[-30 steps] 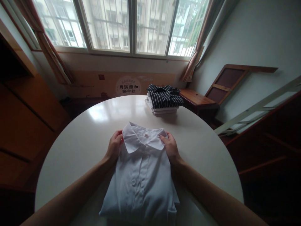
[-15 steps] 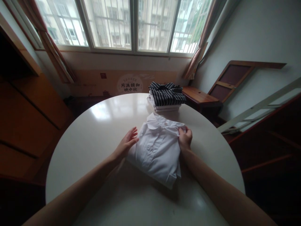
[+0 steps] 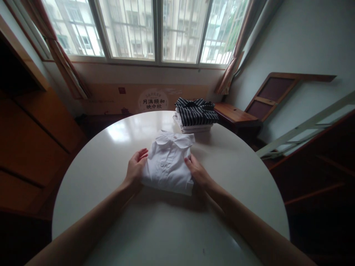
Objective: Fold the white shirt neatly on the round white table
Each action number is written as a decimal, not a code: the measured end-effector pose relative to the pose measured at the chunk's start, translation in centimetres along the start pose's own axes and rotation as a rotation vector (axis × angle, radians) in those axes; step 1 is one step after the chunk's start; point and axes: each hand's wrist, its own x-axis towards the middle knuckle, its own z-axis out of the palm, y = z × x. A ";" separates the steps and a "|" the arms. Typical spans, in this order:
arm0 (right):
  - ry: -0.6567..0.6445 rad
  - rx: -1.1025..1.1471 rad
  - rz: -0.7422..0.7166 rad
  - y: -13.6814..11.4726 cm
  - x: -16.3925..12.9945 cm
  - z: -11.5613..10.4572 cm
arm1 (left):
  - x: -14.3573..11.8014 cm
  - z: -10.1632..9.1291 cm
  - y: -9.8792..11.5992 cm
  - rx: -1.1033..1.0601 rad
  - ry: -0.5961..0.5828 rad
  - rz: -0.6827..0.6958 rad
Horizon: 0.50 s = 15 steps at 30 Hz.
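A folded white shirt (image 3: 168, 166) lies before me, its collar pointing away and its buttoned front facing up. My right hand (image 3: 196, 170) grips the shirt's right edge, with the thumb on top and the other fingers mostly hidden. Against the left edge rests my left hand (image 3: 136, 166), fingers extended and apart from the thumb, not wrapped round the cloth. A shadow shows under the shirt's near edge; whether that edge is raised I cannot tell.
The round white table (image 3: 91, 177) carries a stack of folded clothes at its far side, a black-and-white striped shirt (image 3: 196, 112) on top of white ones (image 3: 196, 128). Beyond it stands a wooden bench (image 3: 235, 112) by the wall. An orange-brown cabinet (image 3: 36, 133) is at left.
The white shirt has turned and shifted left, so its collar now points straight away from me. My right hand moved left with it; my left hand moved slightly left to the shirt's edge.
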 end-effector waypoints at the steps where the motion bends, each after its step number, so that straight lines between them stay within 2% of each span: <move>1: 0.003 -0.064 -0.014 0.0 0.0 0.0 | 0.2 -0.1 0.0 -0.023 0.047 -0.022; 3: 0.075 -0.191 -0.061 0.1 0.1 -0.1 | 0.4 -0.3 0.1 -0.072 0.099 -0.066; 7: 0.207 -0.345 -0.085 0.3 0.1 -0.2 | 0.7 -0.5 0.0 -0.026 0.076 -0.096; 12: 0.158 -0.366 -0.057 0.3 -0.2 0.1 | 0.6 -0.7 0.2 0.125 0.052 -0.091; 15: 0.065 -0.319 -0.067 0.1 -0.3 0.1 | -0.1 -0.7 0.4 0.142 0.066 -0.099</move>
